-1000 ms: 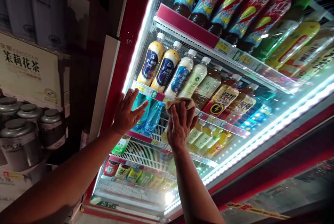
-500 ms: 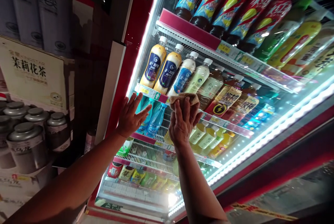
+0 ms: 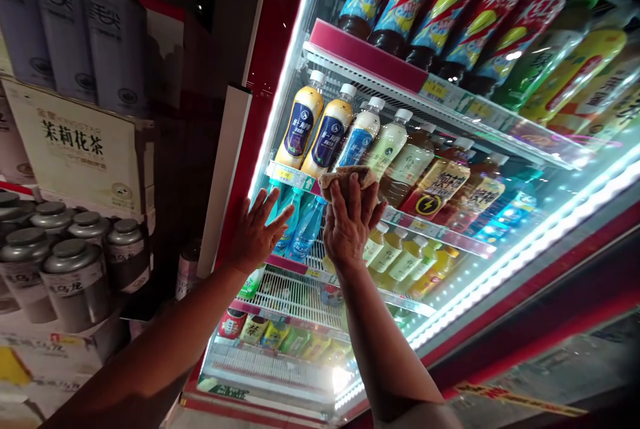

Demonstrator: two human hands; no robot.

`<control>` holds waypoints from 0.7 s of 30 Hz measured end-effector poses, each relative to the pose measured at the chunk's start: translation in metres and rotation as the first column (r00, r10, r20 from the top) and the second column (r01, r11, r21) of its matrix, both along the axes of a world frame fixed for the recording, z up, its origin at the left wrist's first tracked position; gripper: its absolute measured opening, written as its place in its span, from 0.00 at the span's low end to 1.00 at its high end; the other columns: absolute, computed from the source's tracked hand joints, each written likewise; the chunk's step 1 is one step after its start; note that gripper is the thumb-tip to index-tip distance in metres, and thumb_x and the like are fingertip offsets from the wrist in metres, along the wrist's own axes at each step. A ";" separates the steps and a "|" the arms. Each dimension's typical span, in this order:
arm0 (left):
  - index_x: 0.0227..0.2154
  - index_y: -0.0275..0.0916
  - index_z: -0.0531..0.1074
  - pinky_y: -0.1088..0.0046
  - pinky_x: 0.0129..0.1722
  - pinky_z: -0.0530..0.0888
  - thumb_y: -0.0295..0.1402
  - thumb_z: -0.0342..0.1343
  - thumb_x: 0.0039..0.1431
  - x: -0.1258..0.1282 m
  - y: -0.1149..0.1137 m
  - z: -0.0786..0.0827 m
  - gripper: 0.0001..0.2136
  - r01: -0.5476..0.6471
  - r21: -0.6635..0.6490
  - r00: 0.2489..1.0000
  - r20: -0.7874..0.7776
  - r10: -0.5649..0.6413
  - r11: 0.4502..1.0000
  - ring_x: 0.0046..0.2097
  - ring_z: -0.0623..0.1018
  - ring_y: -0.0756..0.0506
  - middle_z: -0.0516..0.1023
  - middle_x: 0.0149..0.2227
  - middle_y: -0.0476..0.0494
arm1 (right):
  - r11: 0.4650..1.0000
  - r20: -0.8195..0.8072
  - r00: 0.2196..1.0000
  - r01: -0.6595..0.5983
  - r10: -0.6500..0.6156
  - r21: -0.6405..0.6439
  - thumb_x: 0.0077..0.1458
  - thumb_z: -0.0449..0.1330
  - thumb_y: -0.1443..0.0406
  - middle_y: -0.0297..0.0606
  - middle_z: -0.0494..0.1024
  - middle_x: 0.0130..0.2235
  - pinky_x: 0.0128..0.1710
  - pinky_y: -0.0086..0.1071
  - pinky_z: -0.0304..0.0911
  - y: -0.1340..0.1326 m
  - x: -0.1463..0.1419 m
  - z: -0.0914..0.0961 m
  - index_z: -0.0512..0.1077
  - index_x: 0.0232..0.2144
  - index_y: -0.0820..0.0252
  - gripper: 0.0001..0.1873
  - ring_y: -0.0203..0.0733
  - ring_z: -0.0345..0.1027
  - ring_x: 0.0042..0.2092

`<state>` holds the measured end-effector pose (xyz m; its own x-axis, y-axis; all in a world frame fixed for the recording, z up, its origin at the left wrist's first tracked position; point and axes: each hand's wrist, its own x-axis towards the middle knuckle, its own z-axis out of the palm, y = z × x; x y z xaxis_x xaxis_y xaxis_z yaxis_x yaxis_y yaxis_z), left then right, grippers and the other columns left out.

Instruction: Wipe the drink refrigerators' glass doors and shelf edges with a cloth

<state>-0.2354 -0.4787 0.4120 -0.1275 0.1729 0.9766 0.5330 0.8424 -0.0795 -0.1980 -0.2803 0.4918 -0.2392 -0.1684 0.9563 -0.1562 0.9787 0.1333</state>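
My right hand presses a brown cloth against the glass door of a lit drinks cooler, its fingers closed over the cloth. The cloth lies level with the second shelf's price strip. My left hand rests flat on the glass near the door's left red frame, fingers spread and holding nothing. Behind the glass stand yellow and white bottles on the second shelf and large red-labelled bottles on the top shelf.
To the left, a dark shelf carries silver tea tins, a cardboard box with printed characters and tall grey canisters. Lower cooler shelves hold blue bottles, yellow drinks and cans.
Both hands stay on the glass. The view has drifted, so the cooler sits slightly further right and lower; the cloth hand has crept a little upward along the shelf strip.
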 end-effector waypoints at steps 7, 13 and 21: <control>0.75 0.41 0.40 0.56 0.76 0.43 0.33 0.50 0.71 0.008 -0.008 -0.020 0.35 -0.004 -0.035 0.997 0.078 0.006 0.999 0.76 0.45 0.44 0.58 0.72 0.39 | 0.989 0.078 0.997 -0.015 0.004 0.150 0.67 0.56 0.65 0.32 0.68 0.69 0.74 0.58 0.35 -0.014 0.008 -0.026 0.66 0.66 0.40 0.28 0.51 0.42 0.76; 0.75 0.38 0.38 0.50 0.76 0.41 0.44 0.47 0.72 0.012 -0.012 -0.033 0.36 -0.011 -0.081 0.990 0.142 0.023 0.997 0.77 0.42 0.39 0.51 0.74 0.34 | 0.997 0.057 0.998 0.008 -0.012 0.072 0.67 0.55 0.66 0.32 0.65 0.71 0.73 0.61 0.34 -0.024 0.003 -0.009 0.66 0.67 0.41 0.28 0.53 0.40 0.77; 0.75 0.41 0.38 0.44 0.75 0.44 0.46 0.52 0.69 0.015 -0.020 -0.050 0.40 -0.047 -0.140 0.978 0.195 0.074 0.989 0.77 0.44 0.35 0.50 0.74 0.33 | 0.990 0.076 0.997 -0.033 0.023 0.136 0.67 0.57 0.65 0.30 0.67 0.70 0.75 0.54 0.27 -0.036 0.002 -0.030 0.65 0.67 0.40 0.29 0.46 0.32 0.78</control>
